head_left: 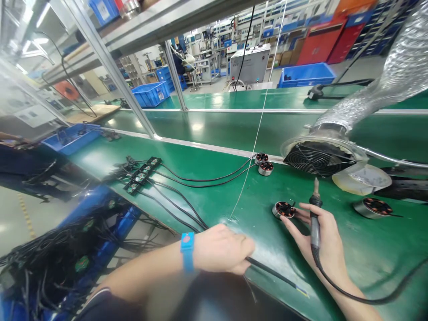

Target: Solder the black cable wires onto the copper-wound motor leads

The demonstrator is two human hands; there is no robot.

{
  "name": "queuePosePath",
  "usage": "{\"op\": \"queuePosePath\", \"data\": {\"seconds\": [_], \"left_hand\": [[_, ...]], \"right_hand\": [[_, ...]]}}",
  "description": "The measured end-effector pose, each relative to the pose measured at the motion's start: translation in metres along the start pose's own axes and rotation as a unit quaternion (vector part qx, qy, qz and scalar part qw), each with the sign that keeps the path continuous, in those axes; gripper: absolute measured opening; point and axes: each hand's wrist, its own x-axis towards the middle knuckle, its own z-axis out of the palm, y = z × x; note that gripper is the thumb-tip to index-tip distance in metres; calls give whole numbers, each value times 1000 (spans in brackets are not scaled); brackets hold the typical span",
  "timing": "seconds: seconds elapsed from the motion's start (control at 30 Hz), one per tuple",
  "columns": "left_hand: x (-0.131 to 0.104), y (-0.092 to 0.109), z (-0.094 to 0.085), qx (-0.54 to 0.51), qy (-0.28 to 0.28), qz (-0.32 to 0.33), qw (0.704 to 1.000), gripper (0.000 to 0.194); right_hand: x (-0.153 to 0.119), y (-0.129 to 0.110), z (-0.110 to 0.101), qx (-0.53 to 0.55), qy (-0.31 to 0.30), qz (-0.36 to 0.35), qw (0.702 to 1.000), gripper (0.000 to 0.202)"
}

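My left hand [223,249], a blue band on its wrist, is closed around a black cable [270,270]. The cable's end, with thin blue and yellow wires [302,291], sticks out to the right. My right hand [323,236] holds a soldering iron [314,223] against its fingers, the tip pointing up and away. Its thumb and fingertips also touch a small round motor [283,209] with copper windings, standing on the green bench. A thin strand [257,133], perhaps solder wire, runs down from above to the bench near my left hand.
Two motors [266,168] sit farther back, beside cables from a row of circuit boards [142,175]. A larger motor [372,207] stands right, below a fume-extraction fan [316,159] and a translucent cup [363,179]. A blue bin of cables [67,249] is at lower left; a person [30,165] is beyond.
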Motion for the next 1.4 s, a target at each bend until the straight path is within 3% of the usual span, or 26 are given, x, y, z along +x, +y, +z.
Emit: {"op": "queuePosePath", "data": {"seconds": [0.1,0.2,0.3,0.5,0.57,0.7,0.83,0.9,0.97,1.03,1.13,1.23,1.4], "left_hand": [[-15,1,-7,-29,-29,30,999,17],[-24,0,2,4,-54,68,996,10],[-25,-3,10,25,-42,80,996,13],[-11,-12,7,81,-4,-1,997,5],[-6,-15,10,78,9,-31,996,11],[4,-21,13,-80,49,-39,995,37],[16,-29,-2,-290,154,-94,940,24],[23,-35,-11,-362,150,-120,912,22],[33,-42,-16,-395,115,-103,906,21],[43,-44,-15,-375,95,-77,919,14],[55,-38,-5,-261,102,-55,958,27],[60,-26,6,-133,72,-47,987,32],[63,-12,14,-102,28,-30,994,28]], "right_hand": [[0,0,0,0,1,0,1000,59],[-1,3,0,2,2,1,1000,59],[-1,5,1,-1,2,-1,1000,59],[-1,2,-1,2,2,10,1000,62],[-1,4,0,9,-2,12,1000,62],[-1,11,3,22,-7,20,1000,62],[-5,6,2,30,-9,12,999,51],[-5,-1,-1,31,-16,8,999,43],[-4,-7,-2,39,-23,12,999,41],[-2,-10,-4,54,-29,17,998,39],[-2,-12,-5,72,-28,15,997,38],[-3,-12,-6,85,-32,13,996,40],[-1,-11,-7,99,-45,13,994,40]]}}
